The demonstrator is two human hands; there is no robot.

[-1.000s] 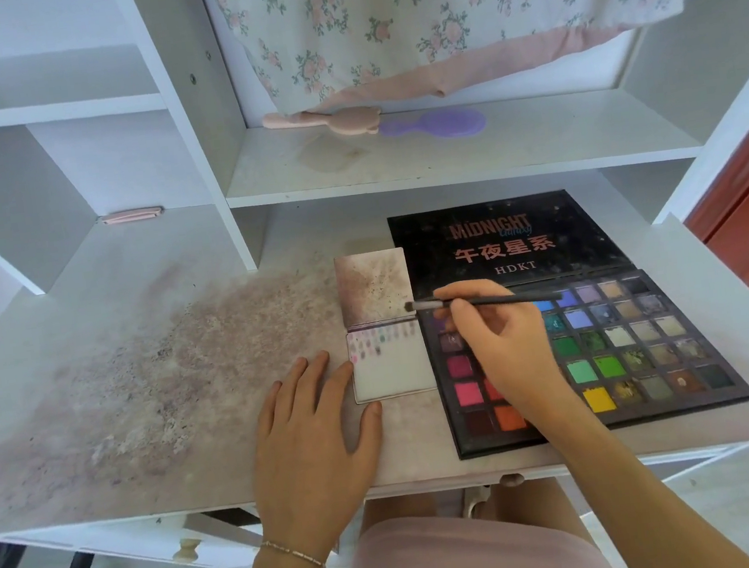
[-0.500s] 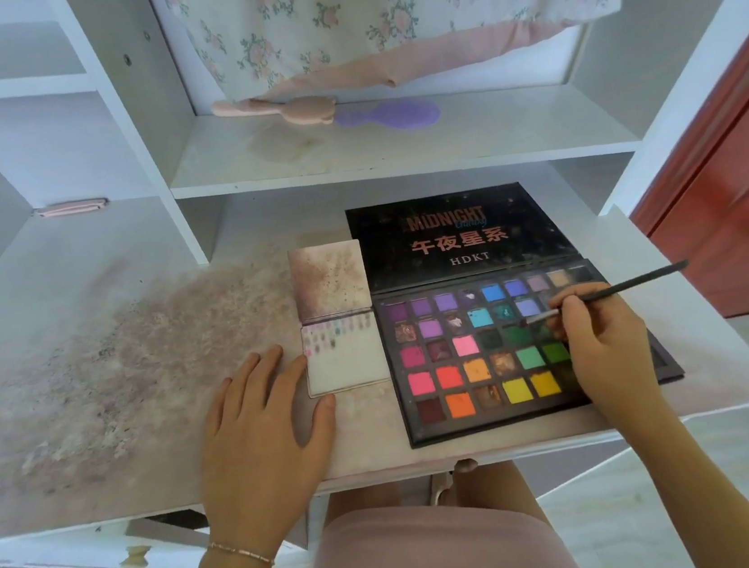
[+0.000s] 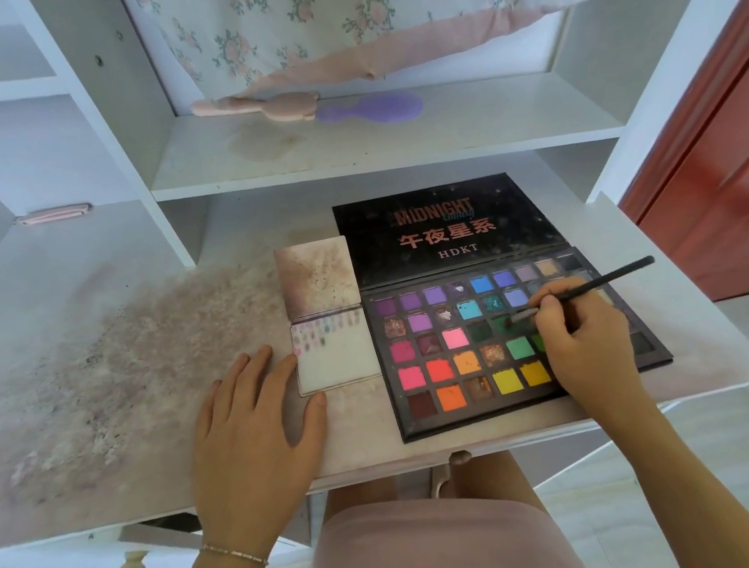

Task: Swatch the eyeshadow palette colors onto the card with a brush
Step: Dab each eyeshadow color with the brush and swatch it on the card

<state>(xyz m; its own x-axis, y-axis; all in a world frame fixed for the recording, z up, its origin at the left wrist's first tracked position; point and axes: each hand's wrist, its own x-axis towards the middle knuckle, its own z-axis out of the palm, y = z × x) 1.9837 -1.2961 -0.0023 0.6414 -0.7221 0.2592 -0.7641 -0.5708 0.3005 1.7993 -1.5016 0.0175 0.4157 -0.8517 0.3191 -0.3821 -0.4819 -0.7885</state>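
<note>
Right now your right hand (image 3: 582,343) has its fingers (image 3: 550,309) pinched around the brush (image 3: 599,283), tip down in a dark green pan of the palette (image 3: 488,340), which lies open on the desk (image 3: 93,389) just right of the card (image 3: 337,359). Your left hand (image 3: 250,421) is flat and open, holding nothing, thumb and fingertips touching the card's left edge. Biggest risk imo: overloading the bristles, so powder drops onto neighbouring pans or the clean lower part of the card on the way over. Your palm is also parked over the yellow and green pans, so it could smear them. And the swatch row up top looks crowded, so a sloppy stroke could overlap one already there.
</note>
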